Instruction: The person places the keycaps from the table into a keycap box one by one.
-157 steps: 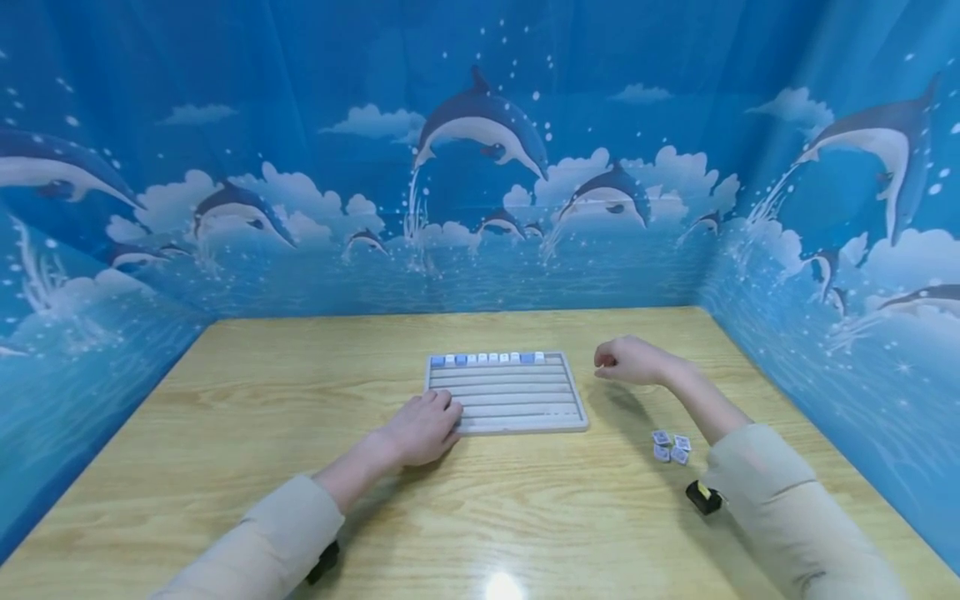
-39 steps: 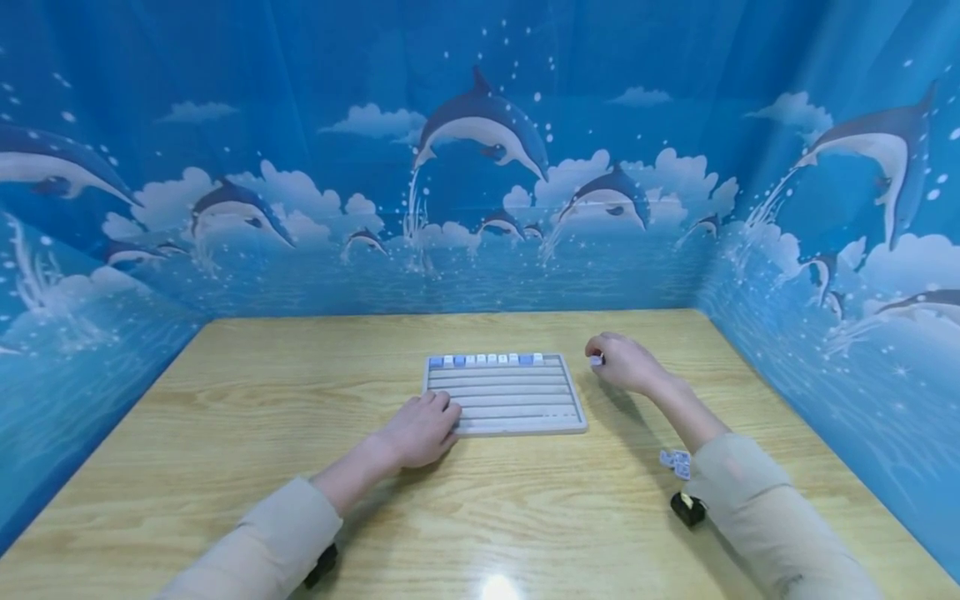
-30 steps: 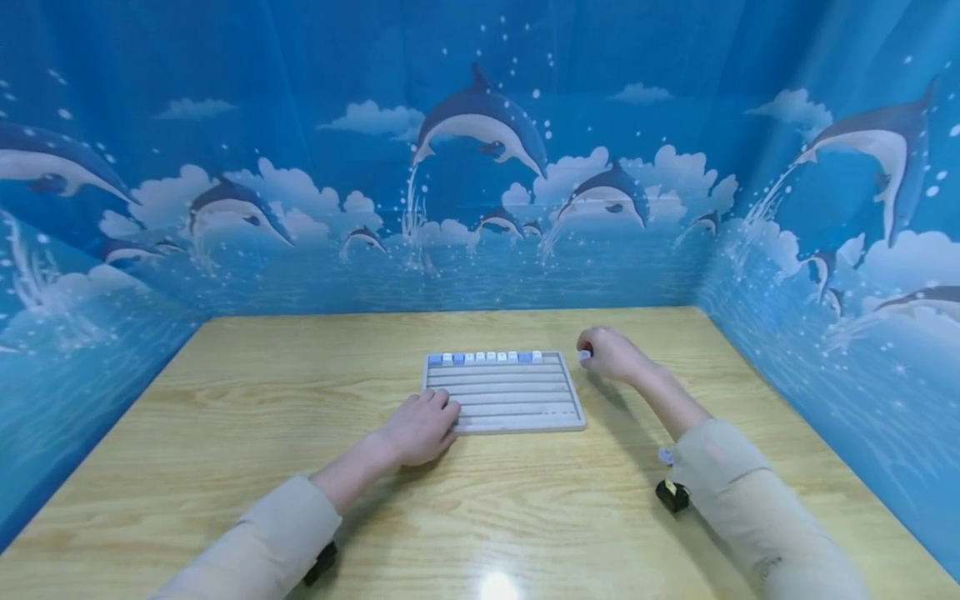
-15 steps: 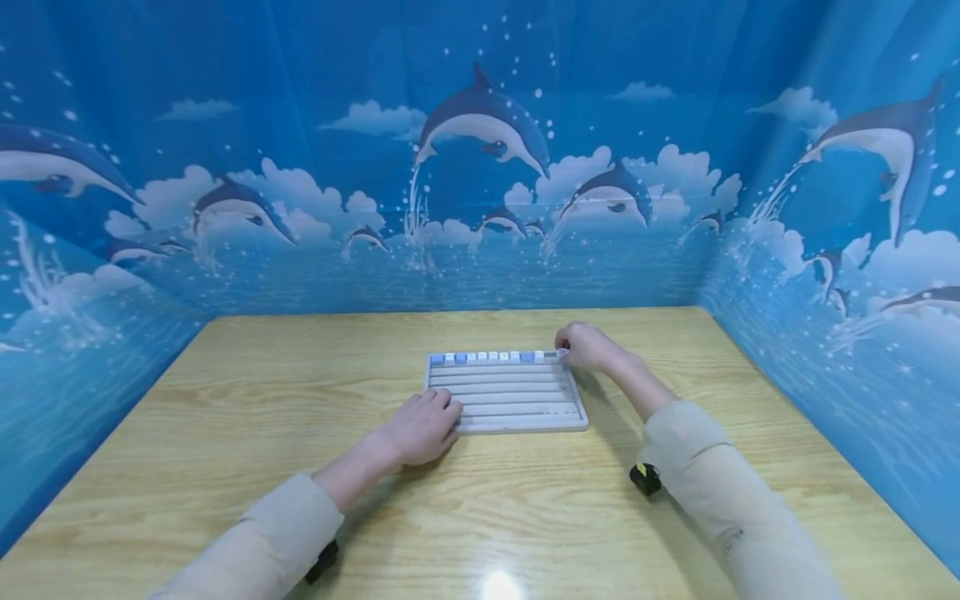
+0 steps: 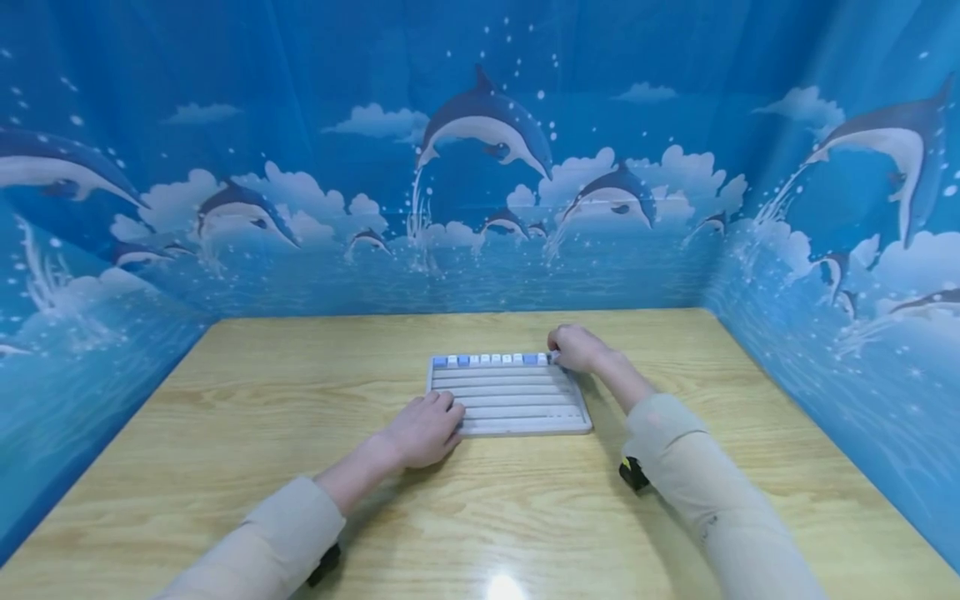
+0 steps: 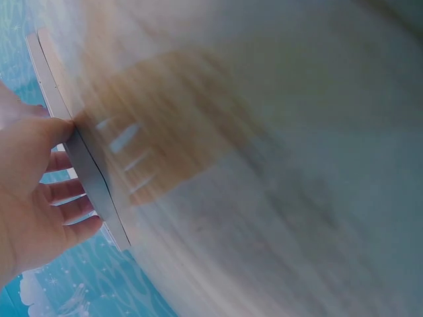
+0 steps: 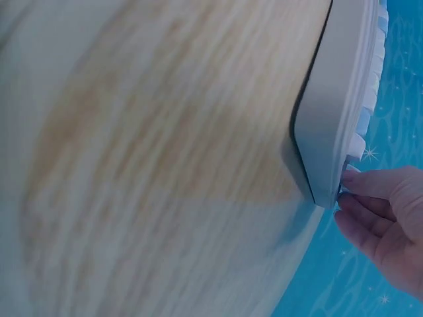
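A pale grey keycap tray (image 5: 517, 432) with long ridges lies mid-table, a row of white and blue keycaps (image 5: 496, 360) along its far edge. My left hand (image 5: 423, 429) holds the tray's near left corner. In the left wrist view its thumb (image 6: 59, 130) presses the front wall while the fingers reach over the top. At the far right corner, my right hand (image 5: 579, 347) pinches a small pale keycap (image 5: 555, 357) at the end of the row. The right wrist view shows thumb and fingers (image 7: 367, 181) meeting at that corner, hiding most of the keycap.
The wooden table (image 5: 450, 517) ends at a blue dolphin curtain (image 5: 337, 275) behind and at both sides. A black device (image 5: 633, 473) hangs under the right sleeve (image 5: 697, 467), and another (image 5: 324, 565) under the left sleeve.
The right hand picked up a keycap from the loose group and carried it left to the tray's far right corner. Its sleeve now hides the loose keycaps. The left hand stays put.
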Demonstrator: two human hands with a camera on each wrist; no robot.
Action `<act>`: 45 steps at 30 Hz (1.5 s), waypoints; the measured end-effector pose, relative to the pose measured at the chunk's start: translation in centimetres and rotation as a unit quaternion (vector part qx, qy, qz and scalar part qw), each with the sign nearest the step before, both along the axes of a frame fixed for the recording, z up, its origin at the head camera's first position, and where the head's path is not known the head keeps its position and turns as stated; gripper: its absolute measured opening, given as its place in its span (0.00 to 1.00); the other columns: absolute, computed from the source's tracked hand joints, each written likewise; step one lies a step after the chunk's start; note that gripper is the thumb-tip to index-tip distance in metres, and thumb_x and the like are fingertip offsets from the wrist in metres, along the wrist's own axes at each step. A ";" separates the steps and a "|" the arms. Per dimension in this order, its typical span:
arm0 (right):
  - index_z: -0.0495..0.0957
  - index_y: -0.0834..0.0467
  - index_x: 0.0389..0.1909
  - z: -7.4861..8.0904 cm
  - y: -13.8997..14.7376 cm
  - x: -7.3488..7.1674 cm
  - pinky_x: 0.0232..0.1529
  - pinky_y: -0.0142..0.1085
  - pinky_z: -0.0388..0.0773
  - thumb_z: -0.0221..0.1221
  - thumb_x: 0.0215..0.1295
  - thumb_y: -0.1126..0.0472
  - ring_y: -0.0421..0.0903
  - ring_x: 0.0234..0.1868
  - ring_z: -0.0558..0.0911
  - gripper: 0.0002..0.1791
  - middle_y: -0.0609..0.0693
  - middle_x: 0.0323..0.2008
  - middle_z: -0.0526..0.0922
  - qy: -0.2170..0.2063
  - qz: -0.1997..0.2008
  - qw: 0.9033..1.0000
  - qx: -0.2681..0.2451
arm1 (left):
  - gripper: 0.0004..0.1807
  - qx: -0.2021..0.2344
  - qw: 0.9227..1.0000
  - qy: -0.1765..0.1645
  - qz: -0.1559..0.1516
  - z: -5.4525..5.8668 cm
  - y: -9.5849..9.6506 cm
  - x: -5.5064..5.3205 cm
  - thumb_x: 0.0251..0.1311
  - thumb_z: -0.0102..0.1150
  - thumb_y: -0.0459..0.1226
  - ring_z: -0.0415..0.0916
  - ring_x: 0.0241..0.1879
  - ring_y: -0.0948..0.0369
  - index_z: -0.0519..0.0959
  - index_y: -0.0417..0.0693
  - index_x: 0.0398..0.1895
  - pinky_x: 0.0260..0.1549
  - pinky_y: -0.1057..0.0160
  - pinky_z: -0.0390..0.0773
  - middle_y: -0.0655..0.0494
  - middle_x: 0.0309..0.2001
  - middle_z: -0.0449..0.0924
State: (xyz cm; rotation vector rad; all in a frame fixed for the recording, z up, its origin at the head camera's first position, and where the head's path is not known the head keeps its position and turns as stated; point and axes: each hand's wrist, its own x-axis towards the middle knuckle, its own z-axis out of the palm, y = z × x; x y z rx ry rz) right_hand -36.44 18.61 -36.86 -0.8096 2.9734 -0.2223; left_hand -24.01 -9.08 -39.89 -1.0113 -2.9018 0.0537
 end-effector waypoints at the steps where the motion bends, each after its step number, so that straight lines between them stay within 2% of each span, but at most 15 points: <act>1: 0.78 0.64 0.34 -0.1 -0.1 0.0 0.39 0.42 0.75 0.58 0.58 0.69 0.50 0.35 0.77 0.04 0.54 0.32 0.79 0.000 -0.003 1.000 0.004 | 0.12 0.001 1.000 -0.002 0.001 0.0 0.0 0.0 0.64 0.52 0.45 0.65 0.37 0.57 0.72 0.47 0.40 0.38 0.57 0.71 0.53 0.37 0.68; 11: 0.79 0.59 0.33 -0.1 -0.6 -0.2 0.35 0.39 0.73 0.59 0.58 0.68 0.46 0.31 0.75 0.03 0.49 0.29 0.78 -0.017 -0.027 0.999 0.018 | 0.11 0.004 1.000 0.001 0.004 -0.1 0.0 0.0 0.64 0.52 0.45 0.65 0.37 0.58 0.72 0.47 0.40 0.38 0.58 0.70 0.53 0.37 0.67; 19: 0.79 0.62 0.35 -0.3 -0.5 -0.3 0.37 0.40 0.74 0.59 0.58 0.69 0.47 0.33 0.76 0.04 0.51 0.30 0.79 -0.031 -0.025 0.999 0.004 | 0.11 0.002 1.000 -0.004 0.006 0.0 0.0 0.0 0.64 0.51 0.45 0.65 0.37 0.58 0.72 0.48 0.40 0.39 0.58 0.70 0.54 0.37 0.67; 27: 0.79 0.60 0.35 -0.2 -0.5 -0.2 0.39 0.40 0.74 0.59 0.58 0.68 0.47 0.35 0.76 0.04 0.50 0.32 0.79 -0.052 -0.038 0.998 -0.006 | 0.11 0.001 1.000 -0.002 0.005 0.0 0.0 0.1 0.65 0.51 0.45 0.64 0.37 0.58 0.72 0.48 0.41 0.39 0.58 0.70 0.54 0.38 0.68; 41: 0.79 0.59 0.33 -0.3 -0.5 -0.4 0.37 0.39 0.74 0.60 0.58 0.68 0.46 0.33 0.76 0.03 0.50 0.30 0.78 -0.039 -0.023 0.999 0.005 | 0.11 0.000 1.000 0.003 0.007 -0.2 0.0 0.0 0.64 0.51 0.46 0.64 0.37 0.59 0.71 0.49 0.40 0.38 0.59 0.70 0.54 0.37 0.67; 45: 0.78 0.60 0.33 -0.2 -0.4 -0.6 0.37 0.39 0.74 0.59 0.58 0.70 0.46 0.33 0.76 0.04 0.50 0.29 0.78 -0.031 -0.005 0.999 0.014 | 0.11 0.001 1.000 0.006 0.005 -0.2 0.0 -0.1 0.64 0.51 0.46 0.64 0.36 0.59 0.71 0.48 0.40 0.37 0.59 0.70 0.54 0.37 0.67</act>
